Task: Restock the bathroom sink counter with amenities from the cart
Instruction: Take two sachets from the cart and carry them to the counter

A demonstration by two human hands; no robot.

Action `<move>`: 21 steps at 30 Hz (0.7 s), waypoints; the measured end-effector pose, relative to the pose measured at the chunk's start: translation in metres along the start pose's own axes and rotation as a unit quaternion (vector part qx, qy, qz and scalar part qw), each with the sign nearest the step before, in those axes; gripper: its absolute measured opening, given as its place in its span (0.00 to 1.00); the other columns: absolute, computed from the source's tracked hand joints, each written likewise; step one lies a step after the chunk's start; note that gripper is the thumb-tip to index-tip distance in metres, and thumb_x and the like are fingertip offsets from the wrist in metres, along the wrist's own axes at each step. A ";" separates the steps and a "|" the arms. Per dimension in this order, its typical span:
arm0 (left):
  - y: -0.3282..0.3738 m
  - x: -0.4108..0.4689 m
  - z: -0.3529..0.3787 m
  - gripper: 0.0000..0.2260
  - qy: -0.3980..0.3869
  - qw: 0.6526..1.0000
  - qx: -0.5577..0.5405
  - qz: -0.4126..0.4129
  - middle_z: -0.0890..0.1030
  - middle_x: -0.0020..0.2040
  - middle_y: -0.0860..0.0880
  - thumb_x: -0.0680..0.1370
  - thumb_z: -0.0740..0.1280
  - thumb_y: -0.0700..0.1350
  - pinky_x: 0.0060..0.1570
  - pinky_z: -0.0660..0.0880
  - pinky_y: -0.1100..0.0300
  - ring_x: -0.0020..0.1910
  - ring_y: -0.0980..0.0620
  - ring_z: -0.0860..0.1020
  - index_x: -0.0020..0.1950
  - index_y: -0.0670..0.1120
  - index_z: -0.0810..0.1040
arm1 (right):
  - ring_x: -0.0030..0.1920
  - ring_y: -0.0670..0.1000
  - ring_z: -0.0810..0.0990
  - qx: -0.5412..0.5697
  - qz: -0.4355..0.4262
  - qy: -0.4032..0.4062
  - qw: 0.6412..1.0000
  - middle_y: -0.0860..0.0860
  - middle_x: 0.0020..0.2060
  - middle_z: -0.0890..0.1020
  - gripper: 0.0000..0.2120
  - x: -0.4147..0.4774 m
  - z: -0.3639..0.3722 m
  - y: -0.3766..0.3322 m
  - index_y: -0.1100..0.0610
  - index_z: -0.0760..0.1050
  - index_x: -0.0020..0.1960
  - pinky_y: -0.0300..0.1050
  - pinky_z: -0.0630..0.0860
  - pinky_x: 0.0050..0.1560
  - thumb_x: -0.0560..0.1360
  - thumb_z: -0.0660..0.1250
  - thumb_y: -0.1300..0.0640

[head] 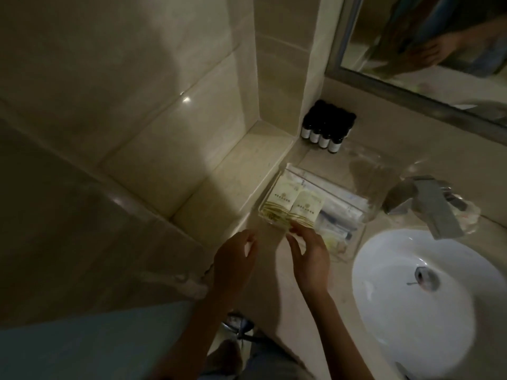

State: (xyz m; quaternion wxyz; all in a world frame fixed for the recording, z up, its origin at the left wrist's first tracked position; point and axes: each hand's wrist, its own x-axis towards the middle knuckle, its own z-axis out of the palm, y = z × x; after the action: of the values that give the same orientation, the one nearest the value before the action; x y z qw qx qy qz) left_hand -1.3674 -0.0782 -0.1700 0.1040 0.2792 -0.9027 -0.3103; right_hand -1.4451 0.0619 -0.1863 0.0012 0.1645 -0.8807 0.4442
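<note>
Both forearms come up from 6 o'clock; the left hand [236, 259] hovers over the front edge of the counter [269, 272] with its fingers loosely curled, and as far as I can read it from my end it holds nothing; the right hand [310, 256], just at its 3 o'clock, reaches forward with fingers fairly straight and thumb spread, tips touching the near end of the cream packets [295, 204]; I see no pinch, though the dim light leaves some doubt.

Those packets stand in rows at the 9 o'clock end of a clear tray [356, 244] on the counter; wrapped kits [338, 212] lie in the rest of it toward 3 o'clock; dark bottles [326, 127] stand grouped against the wall at 12 o'clock of the tray, well apart from it.

I judge the step to be seating and squaring the packets in the tray; restocking looks well along. Next I would nudge the packets level, keep the light tray from sliding toward the basin [384, 259] at 4 o'clock, then go back for more; the cart is out of view; the tap [436, 209] and mirror [425, 37] sit beyond at 2 o'clock.
</note>
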 end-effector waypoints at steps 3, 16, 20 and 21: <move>-0.001 -0.013 -0.007 0.10 0.018 0.999 -0.008 -0.025 0.84 0.51 0.49 0.79 0.65 0.45 0.46 0.75 0.62 0.48 0.52 0.82 0.57 0.45 0.82 | 0.51 0.49 0.79 0.000 -0.028 -0.036 0.999 0.48 0.51 0.83 0.11 0.000 0.004 -0.007 0.53 0.79 0.59 0.39 0.71 0.51 0.76 0.69 0.59; -0.036 -0.132 -0.056 0.09 0.131 0.976 -0.040 -0.167 0.82 0.50 0.48 0.80 0.64 0.45 0.46 0.71 0.65 0.48 0.51 0.80 0.56 0.45 0.81 | 0.53 0.50 0.78 0.017 -0.173 -0.217 0.961 0.48 0.54 0.82 0.11 -0.070 0.033 -0.078 0.51 0.78 0.59 0.43 0.71 0.54 0.77 0.67 0.58; -0.058 -0.223 -0.079 0.08 0.207 0.949 -0.014 -0.238 0.83 0.48 0.49 0.79 0.65 0.46 0.42 0.68 0.64 0.45 0.50 0.81 0.55 0.47 0.81 | 0.54 0.52 0.78 0.049 -0.231 -0.320 0.918 0.52 0.54 0.82 0.10 -0.132 0.044 -0.101 0.56 0.79 0.58 0.41 0.69 0.57 0.78 0.65 0.57; -0.063 -0.247 -0.084 0.08 0.235 0.936 -0.010 -0.261 0.83 0.46 0.49 0.79 0.65 0.46 0.41 0.69 0.64 0.43 0.50 0.81 0.53 0.47 0.82 | 0.53 0.52 0.79 0.049 -0.260 -0.341 0.902 0.53 0.52 0.82 0.11 -0.148 0.046 -0.106 0.57 0.80 0.57 0.40 0.69 0.56 0.77 0.64 0.56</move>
State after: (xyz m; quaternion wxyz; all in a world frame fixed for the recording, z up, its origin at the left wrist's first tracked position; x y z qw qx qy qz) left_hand -1.1059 -0.0205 -0.1462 0.2318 0.5690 -0.7445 -0.2613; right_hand -1.2677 0.0100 -0.1529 -0.1921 0.5286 -0.7303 0.3878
